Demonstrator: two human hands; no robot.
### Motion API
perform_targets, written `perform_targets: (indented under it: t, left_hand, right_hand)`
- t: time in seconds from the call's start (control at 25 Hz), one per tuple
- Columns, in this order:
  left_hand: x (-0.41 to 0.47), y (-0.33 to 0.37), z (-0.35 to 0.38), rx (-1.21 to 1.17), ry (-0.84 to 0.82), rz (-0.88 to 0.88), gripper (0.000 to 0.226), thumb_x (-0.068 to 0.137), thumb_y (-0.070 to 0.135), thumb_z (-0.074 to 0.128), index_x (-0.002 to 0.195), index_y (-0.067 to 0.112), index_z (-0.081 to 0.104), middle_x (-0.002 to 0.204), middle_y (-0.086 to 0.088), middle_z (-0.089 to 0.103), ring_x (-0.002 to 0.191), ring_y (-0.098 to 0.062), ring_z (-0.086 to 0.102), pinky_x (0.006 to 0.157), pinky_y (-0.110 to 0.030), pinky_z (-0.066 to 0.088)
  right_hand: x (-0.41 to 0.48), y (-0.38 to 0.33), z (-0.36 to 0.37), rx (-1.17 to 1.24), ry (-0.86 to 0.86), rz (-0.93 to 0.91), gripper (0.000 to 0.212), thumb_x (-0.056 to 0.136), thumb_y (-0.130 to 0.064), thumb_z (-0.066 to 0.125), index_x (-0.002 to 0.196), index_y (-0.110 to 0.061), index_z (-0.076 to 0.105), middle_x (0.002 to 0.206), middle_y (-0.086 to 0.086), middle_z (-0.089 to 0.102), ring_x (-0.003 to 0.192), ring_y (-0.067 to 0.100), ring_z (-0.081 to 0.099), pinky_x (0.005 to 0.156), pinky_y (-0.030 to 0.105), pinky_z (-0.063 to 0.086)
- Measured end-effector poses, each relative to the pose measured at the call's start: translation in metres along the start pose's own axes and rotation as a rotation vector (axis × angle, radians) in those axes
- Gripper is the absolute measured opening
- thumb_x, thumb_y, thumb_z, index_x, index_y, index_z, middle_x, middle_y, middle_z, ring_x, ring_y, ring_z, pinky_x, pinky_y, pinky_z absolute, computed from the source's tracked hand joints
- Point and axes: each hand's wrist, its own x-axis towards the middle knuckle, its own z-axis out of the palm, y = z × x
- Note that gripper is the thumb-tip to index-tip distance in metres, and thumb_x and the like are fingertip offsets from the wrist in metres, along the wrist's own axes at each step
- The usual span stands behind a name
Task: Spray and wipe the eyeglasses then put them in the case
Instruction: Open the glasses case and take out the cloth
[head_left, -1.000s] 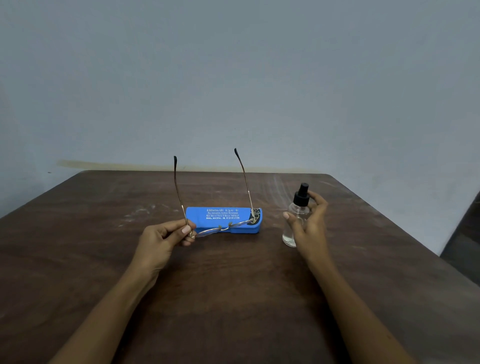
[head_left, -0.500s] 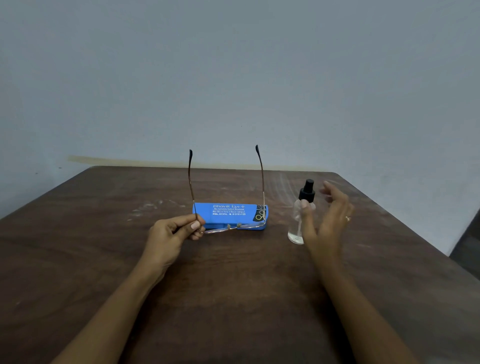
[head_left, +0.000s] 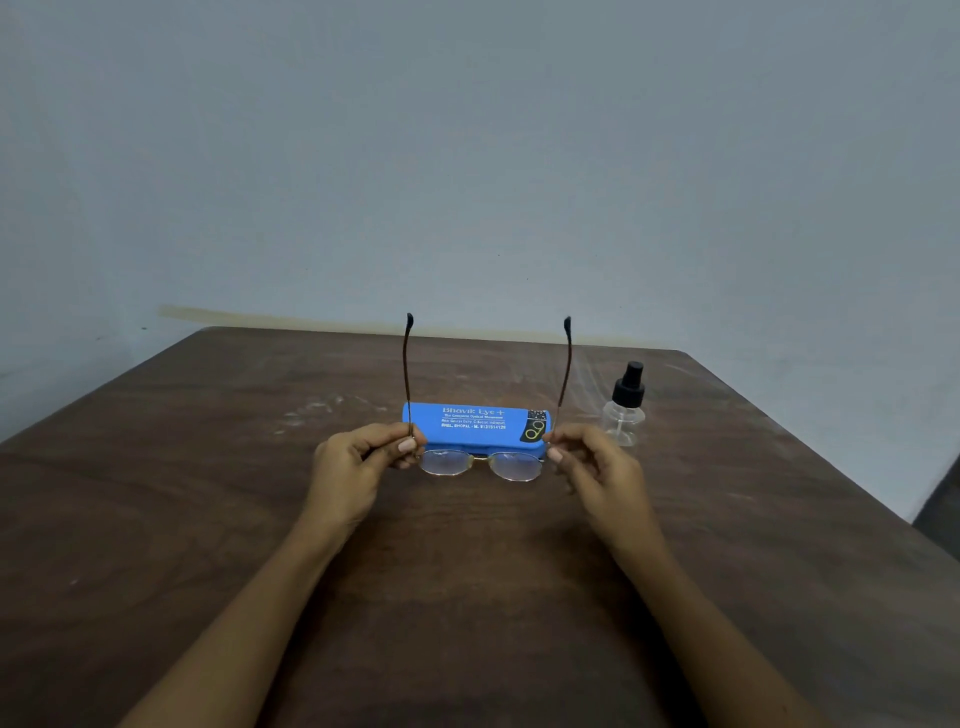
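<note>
We held the eyeglasses (head_left: 511, 464) by their two ends, lenses hanging between our hands and temples pointing up. Our left hand (head_left: 353, 465) and right hand (head_left: 597, 470) each pinched a hinge, just before the blue case (head_left: 467, 422).

1. The left forearm (head_left: 249, 613), lower left of the frame, is bare to the bottom edge.
2. The right forearm (head_left: 691, 613), lower right, is likewise bare.
3. The left hand (head_left: 358, 467) and right hand (head_left: 597, 470), mid-frame, show short, pale thumbnails.
</note>
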Motion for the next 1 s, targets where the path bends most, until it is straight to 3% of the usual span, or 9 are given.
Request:
perform_targets:
  t: [0.2,0.36,0.44,0.56,0.72,1.0]
  left_hand:
    - [0.001,-0.002,-0.006,0.024,-0.017,0.031,0.023,0.076,-0.008,0.060,0.084,0.010,0.071,0.069,0.025,0.070,0.064,0.005,0.062,0.062,-0.006,0.048]
    - [0.000,-0.005,-0.011,0.086,-0.033,0.066,0.039,0.072,-0.002,0.066,0.069,0.036,0.072,0.073,0.010,0.072,0.073,0.001,0.062,0.070,-0.010,0.047]
    - [0.001,-0.006,-0.014,0.111,-0.068,0.064,0.042,0.072,0.000,0.067,0.069,0.041,0.072,0.074,0.011,0.072,0.076,-0.005,0.064,0.073,-0.015,0.048]
    - [0.001,-0.004,-0.015,0.114,-0.120,0.023,0.045,0.070,-0.005,0.067,0.068,0.040,0.073,0.069,0.024,0.071,0.073,0.005,0.064,0.069,-0.005,0.046]
    - [0.000,-0.003,-0.016,0.128,-0.170,-0.001,0.041,0.069,-0.007,0.068,0.071,0.033,0.073,0.068,0.022,0.072,0.072,0.004,0.066,0.073,-0.005,0.048]
    - [-0.003,-0.002,-0.015,0.143,-0.194,-0.040,0.033,0.069,-0.007,0.068,0.076,0.025,0.071,0.065,0.024,0.071,0.071,0.006,0.065,0.072,-0.003,0.047]
  right_hand:
    - [-0.002,-0.003,-0.002,0.107,-0.030,0.025,0.037,0.081,0.007,0.059,0.077,-0.030,0.059,0.069,-0.007,0.066,0.061,-0.003,0.060,0.058,0.007,0.044]
    - [-0.002,0.001,-0.004,0.229,-0.047,0.093,0.031,0.081,0.010,0.057,0.077,-0.020,0.063,0.064,-0.007,0.070,0.059,0.007,0.061,0.057,0.015,0.050]
    - [-0.002,0.001,-0.005,0.241,-0.051,0.100,0.029,0.080,0.010,0.059,0.078,-0.018,0.065,0.067,-0.001,0.069,0.065,0.014,0.063,0.064,0.021,0.053]
    - [-0.003,-0.002,-0.007,0.278,-0.062,0.142,0.026,0.081,0.009,0.057,0.079,-0.015,0.066,0.075,0.007,0.069,0.071,0.016,0.065,0.069,0.022,0.055]
    - [-0.004,-0.002,-0.007,0.296,-0.044,0.203,0.032,0.082,0.010,0.054,0.075,-0.017,0.069,0.071,0.004,0.070,0.067,0.011,0.065,0.068,0.017,0.053]
    - [-0.005,-0.003,-0.007,0.284,-0.071,0.278,0.023,0.082,0.008,0.055,0.079,-0.010,0.068,0.076,0.010,0.069,0.065,0.007,0.064,0.066,0.015,0.052]
